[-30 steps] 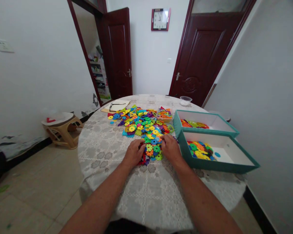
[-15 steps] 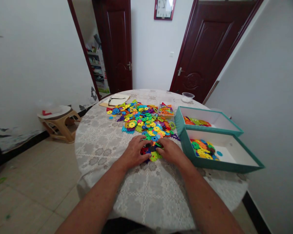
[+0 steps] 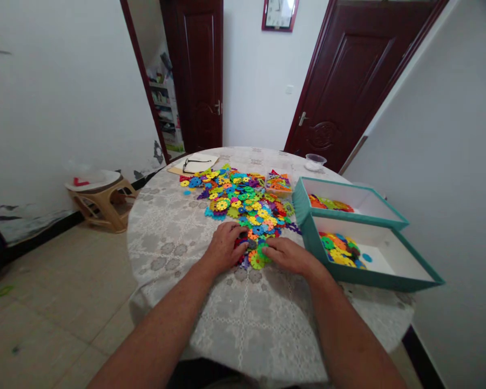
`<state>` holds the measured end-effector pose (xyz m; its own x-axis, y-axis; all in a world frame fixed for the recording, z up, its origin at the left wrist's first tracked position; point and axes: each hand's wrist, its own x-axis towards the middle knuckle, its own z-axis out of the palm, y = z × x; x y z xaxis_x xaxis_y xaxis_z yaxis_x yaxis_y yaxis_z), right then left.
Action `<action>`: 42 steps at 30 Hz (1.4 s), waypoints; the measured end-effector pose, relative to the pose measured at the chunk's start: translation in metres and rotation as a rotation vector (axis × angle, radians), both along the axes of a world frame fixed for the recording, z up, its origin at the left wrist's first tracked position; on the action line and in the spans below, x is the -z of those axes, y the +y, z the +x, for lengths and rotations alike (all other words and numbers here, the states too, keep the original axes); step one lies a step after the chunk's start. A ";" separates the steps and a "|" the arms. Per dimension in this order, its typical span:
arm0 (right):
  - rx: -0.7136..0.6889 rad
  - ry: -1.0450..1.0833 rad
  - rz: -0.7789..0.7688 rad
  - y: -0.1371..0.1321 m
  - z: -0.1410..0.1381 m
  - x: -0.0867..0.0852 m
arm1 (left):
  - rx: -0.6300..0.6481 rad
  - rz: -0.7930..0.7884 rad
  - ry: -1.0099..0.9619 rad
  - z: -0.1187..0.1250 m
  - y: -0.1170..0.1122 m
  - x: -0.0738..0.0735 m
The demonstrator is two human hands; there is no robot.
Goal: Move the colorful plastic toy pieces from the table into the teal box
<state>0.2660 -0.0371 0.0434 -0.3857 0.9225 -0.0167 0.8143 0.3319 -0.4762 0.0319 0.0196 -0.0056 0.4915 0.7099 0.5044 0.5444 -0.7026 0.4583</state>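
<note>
A heap of colourful plastic snowflake discs (image 3: pixel 240 199) is spread over the middle of a round table with a lace cloth (image 3: pixel 243 319). Both my hands rest on the near edge of the heap. My left hand (image 3: pixel 225 246) lies with fingers curled over a few discs. My right hand (image 3: pixel 287 255) lies flat beside it, its fingertips on a green disc (image 3: pixel 257 261). The two hands almost meet over a small clump of discs. What the fingers grip is hidden.
Two teal-walled white boxes stand at the right, the near box (image 3: pixel 372 273) and the far box (image 3: pixel 348 189), each holding discs. A small clear tub (image 3: pixel 278 185), a clear bowl (image 3: pixel 316 161) and glasses on a board (image 3: pixel 195 163) sit farther back. A stool (image 3: pixel 99 197) stands left.
My hands have drawn closer together over the near clump of discs. The camera has tilted down a little, so the table sits slightly higher and nearer in view.
</note>
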 end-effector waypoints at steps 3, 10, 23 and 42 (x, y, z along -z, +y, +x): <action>-0.013 -0.087 -0.013 -0.008 -0.013 -0.003 | -0.003 -0.002 -0.030 -0.004 0.003 0.001; 0.145 -0.156 0.082 -0.014 -0.033 0.005 | -0.224 -0.073 -0.101 -0.020 0.021 0.008; 0.058 0.285 -0.075 -0.003 -0.020 0.016 | 0.072 0.028 0.012 -0.014 0.002 -0.007; 0.461 0.227 0.757 -0.010 0.003 -0.031 | 0.209 -0.092 -0.096 -0.014 0.004 -0.018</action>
<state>0.2693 -0.0468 0.0745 0.1030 0.7194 0.6869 0.8572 0.2861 -0.4281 0.0184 0.0236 0.0123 0.5855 0.6430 0.4937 0.3430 -0.7483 0.5679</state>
